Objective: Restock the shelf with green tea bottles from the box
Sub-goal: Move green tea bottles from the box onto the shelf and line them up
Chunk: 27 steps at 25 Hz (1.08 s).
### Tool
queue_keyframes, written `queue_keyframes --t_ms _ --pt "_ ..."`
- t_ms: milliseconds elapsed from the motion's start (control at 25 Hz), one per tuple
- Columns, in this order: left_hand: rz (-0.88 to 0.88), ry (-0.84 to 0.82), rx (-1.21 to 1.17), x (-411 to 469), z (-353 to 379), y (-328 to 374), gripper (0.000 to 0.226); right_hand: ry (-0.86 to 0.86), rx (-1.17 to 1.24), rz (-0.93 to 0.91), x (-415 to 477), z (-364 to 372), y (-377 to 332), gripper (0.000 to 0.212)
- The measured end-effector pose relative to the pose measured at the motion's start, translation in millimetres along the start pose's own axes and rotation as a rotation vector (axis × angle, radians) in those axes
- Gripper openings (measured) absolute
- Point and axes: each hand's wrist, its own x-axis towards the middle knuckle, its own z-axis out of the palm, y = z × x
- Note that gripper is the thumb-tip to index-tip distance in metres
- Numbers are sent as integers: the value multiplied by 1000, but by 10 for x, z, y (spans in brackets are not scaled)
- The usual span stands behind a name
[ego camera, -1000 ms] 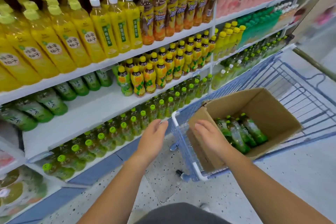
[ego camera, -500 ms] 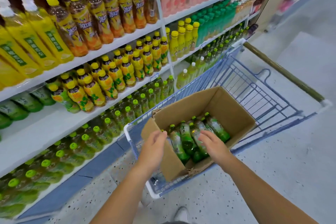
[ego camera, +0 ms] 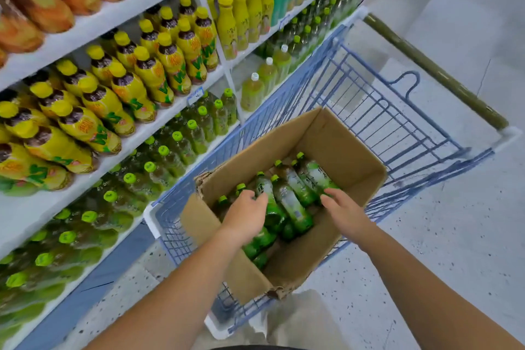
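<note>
An open cardboard box (ego camera: 335,139) sits in a blue wire cart (ego camera: 397,111). Several green tea bottles (ego camera: 292,202) with green caps lie inside it, tilted. My left hand (ego camera: 247,213) is inside the box over the left bottles, its fingers bent around one bottle's neck. My right hand (ego camera: 341,210) reaches in from the right, fingers lying on the rightmost bottles; no clear grip shows. The lower shelf (ego camera: 85,219) at left holds rows of matching green tea bottles (ego camera: 159,167).
Yellow-capped bottles (ego camera: 136,77) fill the shelf above, orange drinks the top one. The cart stands close against the shelving, its green handle (ego camera: 437,71) at far right. Speckled floor (ego camera: 426,264) spreads right of the cart.
Both hands have moved from the box's near flap down into the box onto the bottles. The view has swung right and down toward the cart.
</note>
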Motion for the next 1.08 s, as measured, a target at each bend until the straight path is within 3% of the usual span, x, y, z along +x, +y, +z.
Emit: queue_keyframes --t_ms 200,400,680,800,960,1080 --pt "-114 -86 162 812 296 -60 66 -115 -176 25 955 71 146 60" --pt "-224 -47 277 1697 705 -259 59 -244 -297 54 1885 348 515 61" --pt "-178 64 528 2517 1020 -473 60 -648 -655 218 2663 731 888 93" --pt "-169 -4 666 2701 1029 -399 76 -625 -530 267 2696 841 1026 96" --pt "-206 -58 685 2917 978 -323 60 -628 -377 306 2764 849 1078 83" --pt "-254 -33 668 2964 1042 -345 54 -635 -319 315 2742 814 1025 88"
